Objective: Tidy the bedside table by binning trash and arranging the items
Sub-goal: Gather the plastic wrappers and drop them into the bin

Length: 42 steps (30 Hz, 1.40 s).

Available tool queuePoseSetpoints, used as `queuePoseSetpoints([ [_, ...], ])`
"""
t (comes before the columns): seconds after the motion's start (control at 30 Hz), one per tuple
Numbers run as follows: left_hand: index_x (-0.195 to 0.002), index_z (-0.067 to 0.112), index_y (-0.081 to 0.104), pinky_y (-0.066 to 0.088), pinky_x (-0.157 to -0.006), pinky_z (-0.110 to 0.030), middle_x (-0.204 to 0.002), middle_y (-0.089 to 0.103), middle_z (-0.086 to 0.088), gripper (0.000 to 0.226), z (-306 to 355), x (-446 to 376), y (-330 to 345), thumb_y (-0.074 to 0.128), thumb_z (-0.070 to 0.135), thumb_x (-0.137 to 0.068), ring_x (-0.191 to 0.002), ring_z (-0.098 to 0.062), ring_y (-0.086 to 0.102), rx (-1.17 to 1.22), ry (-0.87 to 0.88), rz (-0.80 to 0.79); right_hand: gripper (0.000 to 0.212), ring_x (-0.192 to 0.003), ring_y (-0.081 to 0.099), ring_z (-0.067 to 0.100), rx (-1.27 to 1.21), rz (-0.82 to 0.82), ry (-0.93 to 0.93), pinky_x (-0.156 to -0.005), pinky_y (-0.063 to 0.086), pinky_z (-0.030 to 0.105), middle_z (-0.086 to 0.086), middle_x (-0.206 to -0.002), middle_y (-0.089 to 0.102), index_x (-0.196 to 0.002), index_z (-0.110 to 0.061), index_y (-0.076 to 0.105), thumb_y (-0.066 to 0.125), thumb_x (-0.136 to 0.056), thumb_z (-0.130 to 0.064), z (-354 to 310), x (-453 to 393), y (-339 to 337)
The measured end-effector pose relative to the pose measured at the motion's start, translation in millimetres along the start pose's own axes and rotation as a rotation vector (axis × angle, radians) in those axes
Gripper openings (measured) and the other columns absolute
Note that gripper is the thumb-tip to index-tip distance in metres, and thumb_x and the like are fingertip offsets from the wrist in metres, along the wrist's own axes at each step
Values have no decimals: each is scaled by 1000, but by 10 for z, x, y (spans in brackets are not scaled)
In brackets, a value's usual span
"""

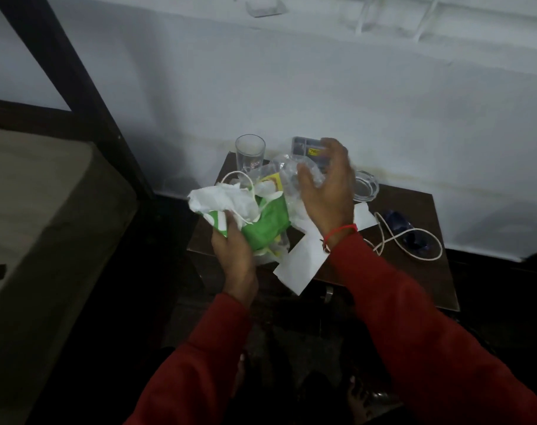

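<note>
So the left hand point(234, 250) was gripping a bundle of trash point(245, 213), crumpled white tissue plus a green wrapper, held up over the left front of the dark table point(420, 271). The right hand point(328, 185) had its fingers curled round a crinkly clear plastic wrapper point(291, 176) just beside that bundle. Behind them on the table stood a drinking glass point(250, 151) and a grey box point(305, 147), with a glass ashtray point(365, 185) to the right. A white cable point(414, 240) looped over something dark blue point(405, 231), and white paper point(301, 262) hung off the front edge.
</note>
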<state>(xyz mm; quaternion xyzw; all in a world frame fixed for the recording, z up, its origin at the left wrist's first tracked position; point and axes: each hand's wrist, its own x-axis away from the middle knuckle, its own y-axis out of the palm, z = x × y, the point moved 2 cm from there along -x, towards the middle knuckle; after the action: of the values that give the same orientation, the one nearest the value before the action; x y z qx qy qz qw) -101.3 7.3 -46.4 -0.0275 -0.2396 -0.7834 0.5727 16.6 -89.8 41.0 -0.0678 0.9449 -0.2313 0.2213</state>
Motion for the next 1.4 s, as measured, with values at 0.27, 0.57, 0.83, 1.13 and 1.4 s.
queuePoseSetpoints([
  [0.27,-133,23,57,49,-67,-2,-108,64,24,29,131,-135,-85,53,25,-104,-84,22,63,-31,122,7,109,-132,43,39,146,-257,569,-108,38,54,16,-142,50,-154,-32,9,83,-74,-31,797,-153,494],
  [0.57,-147,13,48,56,-94,-27,-130,66,5,46,294,-77,-94,55,23,-103,-116,-6,67,89,179,-16,45,-70,51,19,-336,-41,390,-65,46,29,3,-80,54,-124,-20,63,49,-86,0,483,-210,-173],
  [0.83,-155,16,35,45,-112,-38,-148,52,-1,55,86,518,190,54,23,-104,-132,-14,55,-149,200,-134,37,-58,44,11,-526,176,184,-55,38,30,-11,-82,63,-108,-27,72,48,-87,-7,140,105,-1740],
  [1.13,-141,25,51,51,-102,-55,-132,67,-8,41,-542,2085,1453,54,27,-100,-120,-29,64,-173,-158,-655,22,-119,52,25,17,-133,78,-104,43,34,9,-121,49,-111,-10,69,71,-90,-16,675,697,-2803],
  [1.4,-114,8,72,62,-79,-35,-105,76,-13,43,-1619,3170,1859,37,32,-106,-93,-27,73,-197,-959,-1017,51,-132,48,19,3,-228,425,-115,37,31,11,-140,48,-135,-11,58,74,-88,-21,1894,1282,-3505],
])
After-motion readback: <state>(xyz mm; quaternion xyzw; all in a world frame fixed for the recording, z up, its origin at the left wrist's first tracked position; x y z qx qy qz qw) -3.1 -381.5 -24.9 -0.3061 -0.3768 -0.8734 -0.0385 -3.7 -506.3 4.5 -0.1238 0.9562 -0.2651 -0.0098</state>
